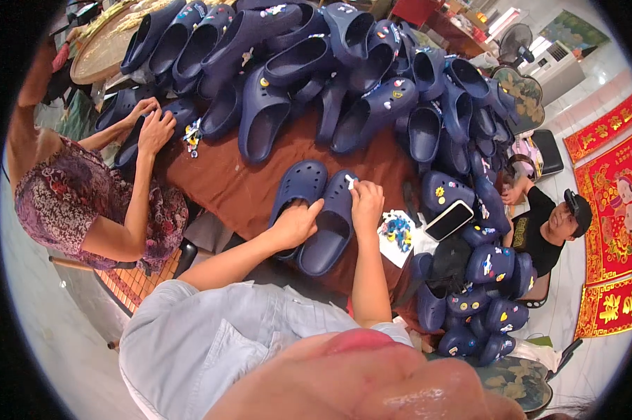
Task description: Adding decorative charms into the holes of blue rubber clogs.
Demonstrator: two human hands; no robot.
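Note:
Two plain navy clogs lie side by side in front of me, toes pointing away. The left clog (306, 176) has my left hand (296, 224) at its opening, the fingers reaching inside and partly hidden, the thumb along the rim facing the other shoe. On the toe of the right clog (323, 248), my right hand (367, 205) has its fingers closed round a small white shoe charm (349, 182) at the holes. Just right of that hand, a pile of blue, white and yellow charms (398, 234) rests on a white sheet (393, 257).
Many navy clogs (263, 115) are heaped along the far side of the brown-covered table (211, 185) and down its right. A phone (449, 220) lies on decorated clogs at right. Another person's hands (155, 129) work on a clog at left; another person (557, 224) sits at right.

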